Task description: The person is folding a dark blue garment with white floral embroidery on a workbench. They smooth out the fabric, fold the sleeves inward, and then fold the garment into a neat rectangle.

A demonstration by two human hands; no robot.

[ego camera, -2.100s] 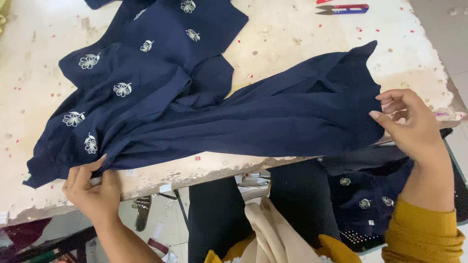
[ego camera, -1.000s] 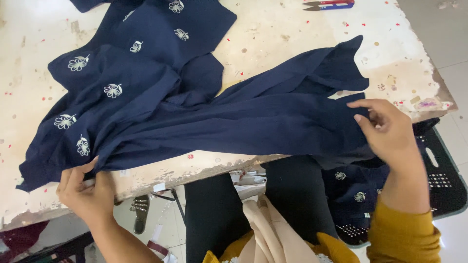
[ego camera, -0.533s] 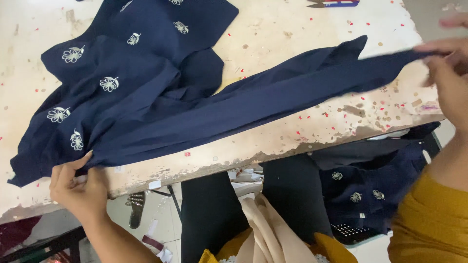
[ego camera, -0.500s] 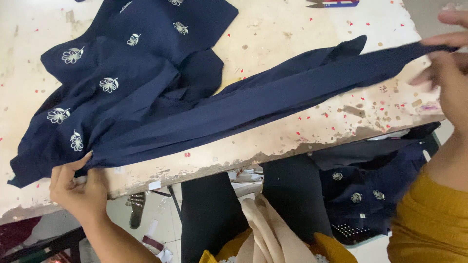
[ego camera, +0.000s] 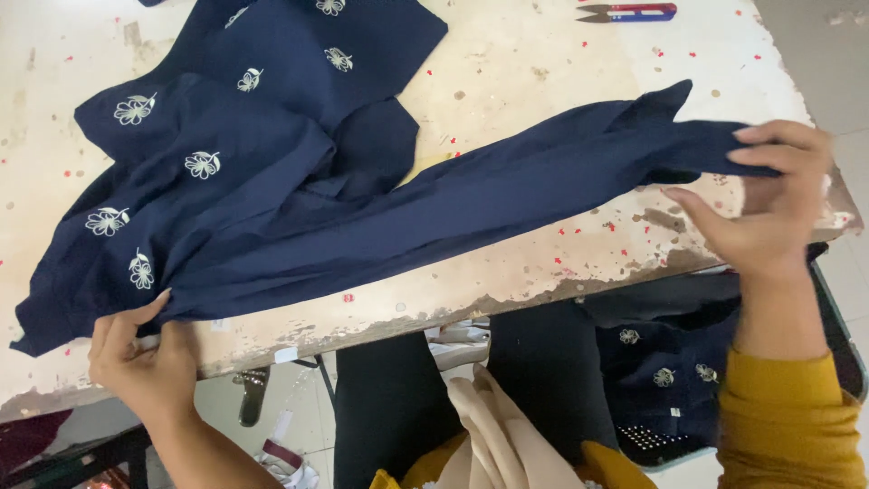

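A navy blue garment (ego camera: 299, 181) with white embroidered flowers lies spread over a worn, paint-flecked white table (ego camera: 543, 72). A long plain navy strip of it (ego camera: 507, 195) stretches across the front of the table. My left hand (ego camera: 145, 358) pinches the garment's lower left edge at the table's front rim. My right hand (ego camera: 769, 199), in a mustard yellow sleeve, grips the strip's far right end near the table's right corner. The strip lies stretched between both hands.
Small thread snips (ego camera: 629, 12) with red and blue handles lie at the table's far edge. Under the table at right, a dark crate (ego camera: 670, 389) holds more navy embroidered fabric. Beige cloth (ego camera: 498, 435) rests on my lap. A table leg and floor show lower left.
My right hand pulled the strip's end out to the right until it stretched flat, then came slightly back toward the table corner. My left hand kept its hold at the lower left edge.
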